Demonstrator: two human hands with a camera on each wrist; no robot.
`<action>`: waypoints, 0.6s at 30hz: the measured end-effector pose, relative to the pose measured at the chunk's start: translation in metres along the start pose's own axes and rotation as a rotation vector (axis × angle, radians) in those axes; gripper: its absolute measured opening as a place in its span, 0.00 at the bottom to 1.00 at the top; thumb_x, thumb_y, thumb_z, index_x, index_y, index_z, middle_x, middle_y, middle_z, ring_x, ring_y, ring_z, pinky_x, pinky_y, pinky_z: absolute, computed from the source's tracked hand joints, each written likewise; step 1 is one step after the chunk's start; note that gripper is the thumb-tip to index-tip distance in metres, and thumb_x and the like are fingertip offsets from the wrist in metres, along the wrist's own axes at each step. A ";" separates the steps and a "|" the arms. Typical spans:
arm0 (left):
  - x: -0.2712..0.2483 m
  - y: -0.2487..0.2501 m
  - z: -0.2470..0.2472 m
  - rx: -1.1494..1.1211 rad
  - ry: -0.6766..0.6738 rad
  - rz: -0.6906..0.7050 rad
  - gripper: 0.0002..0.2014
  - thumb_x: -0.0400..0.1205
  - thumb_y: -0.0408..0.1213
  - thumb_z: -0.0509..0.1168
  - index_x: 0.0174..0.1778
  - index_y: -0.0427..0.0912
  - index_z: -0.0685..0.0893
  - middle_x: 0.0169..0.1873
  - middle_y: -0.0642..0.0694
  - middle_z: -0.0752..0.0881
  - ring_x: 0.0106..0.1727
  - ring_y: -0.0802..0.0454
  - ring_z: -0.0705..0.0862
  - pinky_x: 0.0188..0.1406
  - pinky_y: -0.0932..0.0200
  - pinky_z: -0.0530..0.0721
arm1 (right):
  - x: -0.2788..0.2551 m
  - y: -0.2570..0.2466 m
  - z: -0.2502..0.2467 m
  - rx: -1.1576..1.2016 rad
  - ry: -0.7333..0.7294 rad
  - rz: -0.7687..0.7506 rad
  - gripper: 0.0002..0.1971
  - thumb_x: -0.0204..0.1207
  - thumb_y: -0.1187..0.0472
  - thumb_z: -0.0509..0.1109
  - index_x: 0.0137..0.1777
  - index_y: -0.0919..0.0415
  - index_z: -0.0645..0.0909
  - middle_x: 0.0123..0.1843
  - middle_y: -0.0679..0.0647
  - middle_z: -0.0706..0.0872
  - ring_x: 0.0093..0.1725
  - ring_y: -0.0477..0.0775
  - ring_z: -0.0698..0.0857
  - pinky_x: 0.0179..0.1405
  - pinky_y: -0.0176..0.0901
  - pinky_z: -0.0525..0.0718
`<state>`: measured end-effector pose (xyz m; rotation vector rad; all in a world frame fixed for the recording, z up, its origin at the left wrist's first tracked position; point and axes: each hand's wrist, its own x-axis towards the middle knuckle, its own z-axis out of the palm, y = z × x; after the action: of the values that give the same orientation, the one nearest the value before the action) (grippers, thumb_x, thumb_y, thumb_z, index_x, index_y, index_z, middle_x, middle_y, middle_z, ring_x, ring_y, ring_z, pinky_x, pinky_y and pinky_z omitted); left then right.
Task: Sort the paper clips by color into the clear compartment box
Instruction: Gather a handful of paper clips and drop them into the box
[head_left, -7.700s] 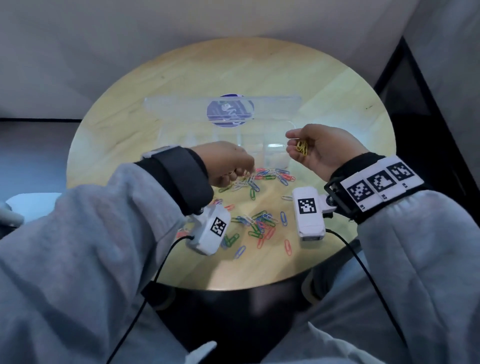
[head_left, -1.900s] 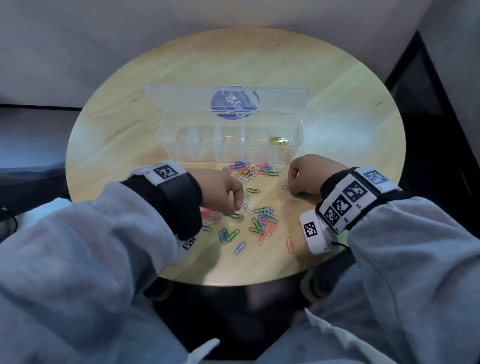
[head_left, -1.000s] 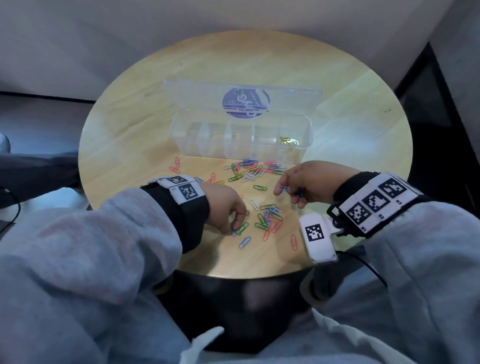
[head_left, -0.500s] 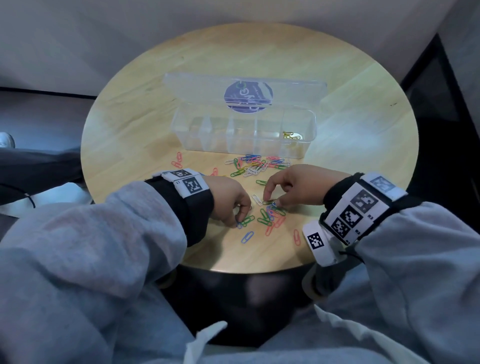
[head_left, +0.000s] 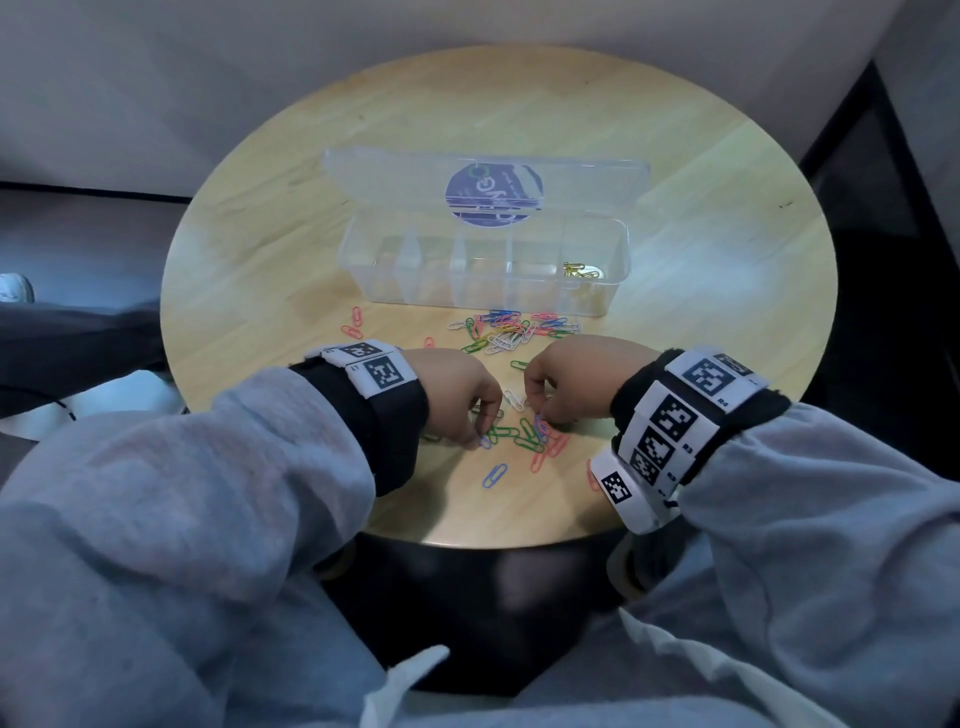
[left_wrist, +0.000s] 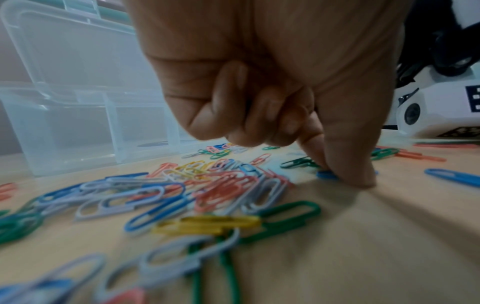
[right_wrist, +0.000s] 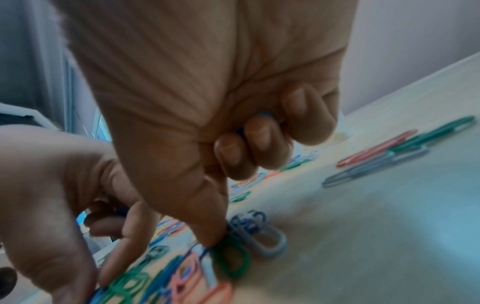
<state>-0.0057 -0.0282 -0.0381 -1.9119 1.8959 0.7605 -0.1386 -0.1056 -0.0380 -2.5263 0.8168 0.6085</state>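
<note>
My left hand (head_left: 457, 395) and right hand (head_left: 571, 384) sit close together, knuckles up, over the near cluster of paper clips (head_left: 524, 436) on the round wooden table (head_left: 260, 260); my fingertips curl down into the green, blue and red ones. A single blue clip (head_left: 493, 475) lies nearer me. A second pile (head_left: 514, 330) lies just in front of the clear compartment box (head_left: 483, 270), whose lid (head_left: 483, 182) stands open behind it. Yellow clips (head_left: 582, 270) rest in its rightmost compartment.
</note>
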 end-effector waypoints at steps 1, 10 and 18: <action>0.000 0.000 0.000 0.000 -0.002 -0.011 0.07 0.74 0.44 0.72 0.47 0.51 0.86 0.29 0.54 0.76 0.39 0.54 0.78 0.25 0.64 0.64 | 0.001 0.000 0.001 -0.024 0.001 -0.003 0.07 0.74 0.63 0.65 0.46 0.55 0.84 0.39 0.48 0.80 0.40 0.51 0.77 0.28 0.36 0.71; -0.001 -0.006 0.000 -0.332 -0.074 -0.060 0.08 0.72 0.39 0.72 0.31 0.49 0.79 0.24 0.54 0.80 0.26 0.57 0.76 0.30 0.66 0.75 | 0.000 0.000 0.004 -0.034 -0.034 -0.003 0.04 0.72 0.64 0.67 0.42 0.53 0.79 0.38 0.48 0.79 0.42 0.52 0.77 0.34 0.39 0.74; -0.005 -0.012 -0.012 -0.947 -0.080 0.020 0.16 0.76 0.16 0.62 0.29 0.40 0.72 0.24 0.45 0.78 0.17 0.62 0.75 0.18 0.72 0.71 | -0.008 0.025 -0.011 0.198 0.056 0.034 0.02 0.72 0.60 0.71 0.41 0.51 0.83 0.28 0.45 0.74 0.29 0.44 0.73 0.28 0.37 0.68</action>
<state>0.0084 -0.0304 -0.0271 -2.2675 1.6203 1.9586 -0.1575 -0.1262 -0.0308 -2.3629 0.8957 0.4453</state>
